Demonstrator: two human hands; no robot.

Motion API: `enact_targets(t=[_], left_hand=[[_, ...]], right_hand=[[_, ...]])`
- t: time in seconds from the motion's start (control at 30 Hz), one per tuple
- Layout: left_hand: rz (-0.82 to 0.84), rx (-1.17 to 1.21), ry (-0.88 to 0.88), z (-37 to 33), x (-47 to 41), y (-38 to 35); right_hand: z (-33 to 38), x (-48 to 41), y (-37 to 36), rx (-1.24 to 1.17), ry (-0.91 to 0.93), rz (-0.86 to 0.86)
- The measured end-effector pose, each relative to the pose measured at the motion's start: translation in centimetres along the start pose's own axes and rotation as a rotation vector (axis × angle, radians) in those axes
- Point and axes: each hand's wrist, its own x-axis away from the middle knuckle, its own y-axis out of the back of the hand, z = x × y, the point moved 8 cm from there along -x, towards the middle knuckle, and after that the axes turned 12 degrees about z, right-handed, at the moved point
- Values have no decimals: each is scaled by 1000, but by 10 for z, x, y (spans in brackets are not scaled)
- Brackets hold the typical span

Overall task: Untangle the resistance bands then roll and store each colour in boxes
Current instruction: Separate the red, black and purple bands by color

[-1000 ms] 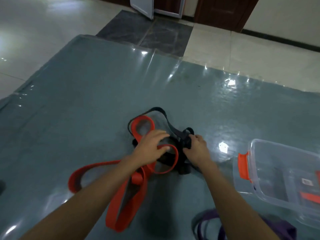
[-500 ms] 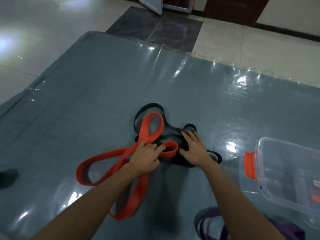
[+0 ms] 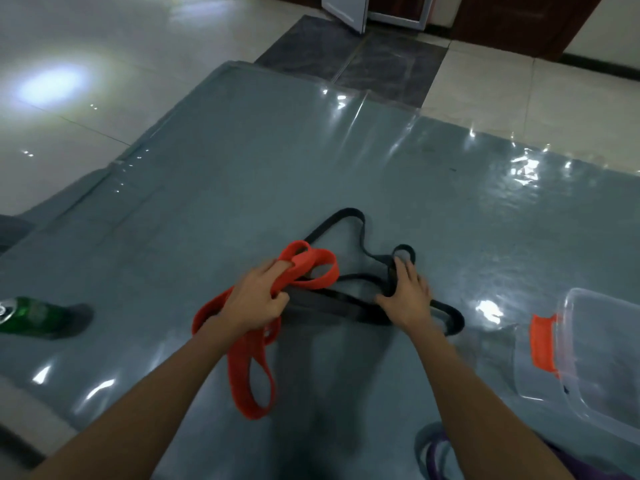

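Newly hoisted, the red band (image 3: 252, 412) is bunching in my left hand (image 3: 252, 299), fingers curled round it, while my right hand (image 3: 407, 299) is pressing flat-fingered on the black band (image 3: 332, 303) on the mat (image 3: 242, 168); tugging risks tightening any crossing.

Two bare forearms reach forward from the lower edge. The left hand (image 3: 254, 299) curls its fingers round a red band (image 3: 252, 412). The right hand (image 3: 407, 299) lies flat, fingers straight, pressing a black band (image 3: 332, 303).
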Motion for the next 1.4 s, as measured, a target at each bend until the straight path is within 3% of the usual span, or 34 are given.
enact_targets(t=[0.17,0.27,0.4,0.6,0.77,0.9,1.03,1.3,1.4], left_hand=[[-10,-21,-43,17,7,6],[35,-46,-1,38,14,4],[138,-210,-9,35,19,-9],[245,-157,-141,6,26,-20],[401,-244,-153,3,39,-34],[442,-224,-147,-1,46,-35],[383,-132,-196,-10,43,-27],[54,23,-401,-91,16,-7],[169,-32,-465,-140,9,-40]], right_hand=[[46,10,-22,122,160,51],[45,16,-32,175,138,93],[49,21,-50,445,117,100],[56,18,-30,287,23,34],[57,31,-37,413,19,80],[52,52,-46,367,4,119],[45,82,-44,266,17,131],[14,167,49,120,5,-169],[1,202,70,116,11,-192]])
